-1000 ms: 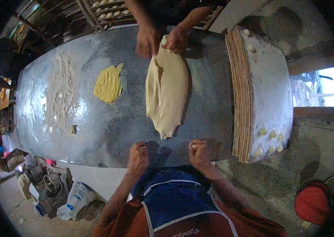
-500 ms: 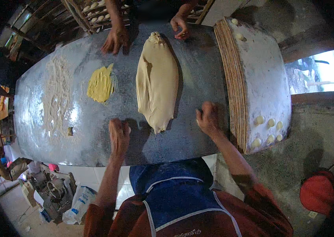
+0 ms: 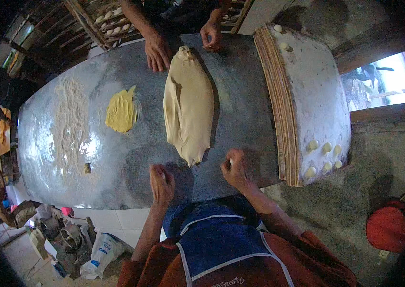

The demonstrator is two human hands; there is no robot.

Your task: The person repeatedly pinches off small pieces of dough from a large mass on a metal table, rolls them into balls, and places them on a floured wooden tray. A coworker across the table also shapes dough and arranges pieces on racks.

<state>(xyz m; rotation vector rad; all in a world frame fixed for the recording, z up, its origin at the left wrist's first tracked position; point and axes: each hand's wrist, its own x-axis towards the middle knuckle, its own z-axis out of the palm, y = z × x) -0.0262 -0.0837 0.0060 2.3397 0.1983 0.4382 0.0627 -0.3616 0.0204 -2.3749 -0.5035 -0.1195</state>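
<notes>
Head view: long, pale dough (image 3: 190,103) on a grey table (image 3: 240,103), just beyond and between the fingers. Nearer, a left hand (image 3: 162,182) and a right hand (image 3: 235,168) with fingers folded into fists, contents impossible to tell. Farther beyond those fingers, a co-worker's hands (image 3: 158,51); leftward, yellow paste (image 3: 121,111); rightward, stacked boards (image 3: 279,107).

1 long pale dough (image 3: 193,105) lies stretched, seemingly creased lengthwise.

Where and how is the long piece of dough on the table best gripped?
The dough is probably best pinched at its near end, coming from the near side, left hand and right hand on opposite edges: it lies lengthwise, pointing that way, and narrows there.
</notes>
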